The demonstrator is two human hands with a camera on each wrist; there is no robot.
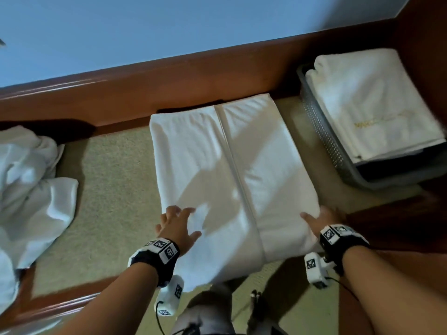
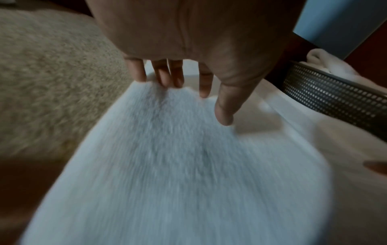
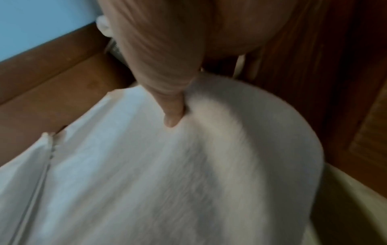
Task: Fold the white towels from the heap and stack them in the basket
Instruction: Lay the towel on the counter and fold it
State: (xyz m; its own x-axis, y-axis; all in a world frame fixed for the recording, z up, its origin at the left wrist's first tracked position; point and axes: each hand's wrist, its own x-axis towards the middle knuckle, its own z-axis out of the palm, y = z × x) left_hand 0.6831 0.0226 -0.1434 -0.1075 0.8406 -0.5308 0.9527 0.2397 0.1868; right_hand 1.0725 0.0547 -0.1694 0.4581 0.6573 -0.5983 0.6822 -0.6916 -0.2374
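Your left hand (image 1: 175,224) lies flat on the near left part of the folded towel (image 1: 217,165), fingers (image 2: 165,77) spread and straight, the tips touching the cloth and gripping nothing. Your right hand (image 1: 319,220) is at the towel's near right edge: the thumb (image 3: 171,116) presses down on top of the cloth while the other fingers are hidden past the edge, so you cannot tell whether they curl under it or just rest against it.

Between your two hands the towel lies on the beige carpet (image 1: 116,189), folded into a long pad with two flaps meeting along a seam down its middle. Its far end reaches the brown wooden skirting (image 1: 169,88).

Beyond your right hand, just beside the towel's far right corner, stands the grey perforated basket (image 1: 321,131) with folded white towels (image 1: 367,102) stacked in it; the top one carries gold lettering too blurred to read.

Well off to the left of your left hand sits the heap of crumpled white towels (image 1: 31,184).
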